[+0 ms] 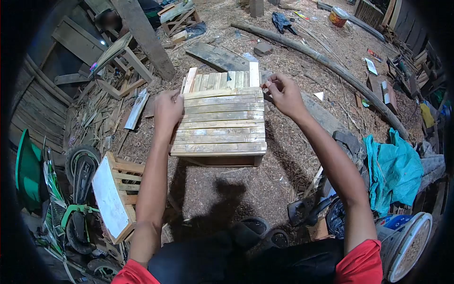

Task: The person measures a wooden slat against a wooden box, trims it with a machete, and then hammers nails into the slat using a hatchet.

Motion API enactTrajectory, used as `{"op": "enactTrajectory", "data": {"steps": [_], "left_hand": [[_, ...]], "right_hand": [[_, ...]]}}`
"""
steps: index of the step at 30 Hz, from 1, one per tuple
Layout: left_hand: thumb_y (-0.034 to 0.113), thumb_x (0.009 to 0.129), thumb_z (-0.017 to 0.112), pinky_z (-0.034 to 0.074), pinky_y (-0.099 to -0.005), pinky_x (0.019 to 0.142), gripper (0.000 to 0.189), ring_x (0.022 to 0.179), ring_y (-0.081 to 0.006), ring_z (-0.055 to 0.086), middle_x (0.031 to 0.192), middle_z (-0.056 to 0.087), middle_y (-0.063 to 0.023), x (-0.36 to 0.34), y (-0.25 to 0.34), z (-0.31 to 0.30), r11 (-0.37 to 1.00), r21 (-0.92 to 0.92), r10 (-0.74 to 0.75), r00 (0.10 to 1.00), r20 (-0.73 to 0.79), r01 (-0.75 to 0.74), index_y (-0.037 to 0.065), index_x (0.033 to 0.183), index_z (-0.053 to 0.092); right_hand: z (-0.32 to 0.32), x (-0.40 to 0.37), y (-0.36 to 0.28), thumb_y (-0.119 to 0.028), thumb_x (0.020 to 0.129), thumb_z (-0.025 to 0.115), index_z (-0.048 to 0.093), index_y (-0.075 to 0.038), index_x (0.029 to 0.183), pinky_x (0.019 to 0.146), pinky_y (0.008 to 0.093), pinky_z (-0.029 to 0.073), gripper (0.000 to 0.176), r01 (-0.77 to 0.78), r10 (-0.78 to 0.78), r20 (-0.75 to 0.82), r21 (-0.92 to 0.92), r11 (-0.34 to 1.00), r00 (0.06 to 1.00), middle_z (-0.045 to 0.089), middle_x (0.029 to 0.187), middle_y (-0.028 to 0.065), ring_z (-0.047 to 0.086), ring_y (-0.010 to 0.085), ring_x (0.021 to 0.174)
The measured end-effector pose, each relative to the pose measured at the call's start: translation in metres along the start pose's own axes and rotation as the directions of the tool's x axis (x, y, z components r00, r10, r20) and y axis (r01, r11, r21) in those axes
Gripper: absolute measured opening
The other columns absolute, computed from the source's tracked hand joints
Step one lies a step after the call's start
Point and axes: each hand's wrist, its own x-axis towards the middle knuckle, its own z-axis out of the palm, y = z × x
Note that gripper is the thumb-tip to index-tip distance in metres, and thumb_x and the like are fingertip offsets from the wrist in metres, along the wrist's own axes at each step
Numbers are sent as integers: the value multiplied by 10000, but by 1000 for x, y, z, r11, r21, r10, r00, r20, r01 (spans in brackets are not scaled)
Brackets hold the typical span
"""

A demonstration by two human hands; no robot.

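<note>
A small slatted wooden chair (218,124) stands before me on the shavings-covered ground, its seat of pale strips facing up and its short slatted back on the far side. My left hand (168,108) is closed at the seat's left edge, by the rear corner, fingers curled over the side and partly hidden. At the opposite rear corner, beside the right back post, my right hand (283,94) has thumb and forefinger pinched together. Something dark shows just under those fingertips, too small to name.
A wooden piece with a white panel (110,199) and a small green bike (75,213) are on the left. A long pole (326,64) crosses the ground beyond. Teal sacking (393,165) and a white bucket (410,246) lie right. Another person (111,23) is at far left.
</note>
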Motion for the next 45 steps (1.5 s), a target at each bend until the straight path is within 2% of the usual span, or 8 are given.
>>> {"op": "enactTrajectory", "data": {"steps": [3,6,8,10,17,26,39,45], "left_hand": [[209,841,675,473,-435,966,323,1056,-379,622,1082,666,-225,14,48,1,985,-59,158,984,-78,-163,-22,1065,692],[220,877,672,427,-406,1037,393,1170,-334,583,1235,621,-201,23,98,22,890,-352,362,918,163,-289,-19,1186,634],[211,914,608,424,-431,1021,369,1181,-369,562,1261,598,-228,14,116,45,896,-311,397,885,244,-317,-40,1185,621],[204,933,571,429,-442,1001,357,1165,-389,560,1261,591,-244,6,127,56,915,-183,402,850,340,-360,-48,1182,618],[157,925,549,464,-451,945,306,1044,-426,602,1143,647,-236,-1,129,54,878,-372,399,890,222,-301,-42,1138,641],[181,866,678,521,-351,832,235,890,-294,669,1004,673,-163,7,127,59,881,-468,227,933,280,-74,50,1050,740],[194,861,703,499,-343,774,231,841,-253,637,927,639,-125,5,128,60,872,-482,236,936,262,-85,57,1043,742],[184,858,705,506,-341,800,233,858,-249,646,954,656,-132,6,129,57,866,-497,224,934,277,-60,40,1039,737]], "right_hand": [[1,-1,-9,-142,919,626,645,0,972,686,355,520,153,27,-27,10,-64,998,1000,702,841,154,683,246,738],[-1,3,-24,-149,911,634,647,2,973,691,375,518,164,9,-1,46,-158,987,999,694,825,177,687,291,746],[0,5,-35,-151,905,640,649,5,972,698,385,518,170,12,-3,43,-197,980,999,689,817,189,688,312,756],[1,6,-41,-152,898,647,651,5,974,705,394,517,174,35,-34,5,-198,980,999,684,812,200,687,328,765],[6,5,-25,-142,902,639,646,16,963,733,397,519,169,129,-123,44,-180,975,991,691,893,205,693,326,842],[8,0,-18,-140,908,627,643,3,965,715,377,515,154,93,-93,-6,-59,994,996,687,865,173,694,289,821],[7,1,-28,-136,909,614,655,-6,948,702,392,510,142,105,-97,67,-118,988,993,696,811,165,692,312,776],[10,-2,-27,-152,899,640,665,-19,966,708,426,510,150,249,-244,56,-268,930,968,687,852,197,672,373,807]]}}
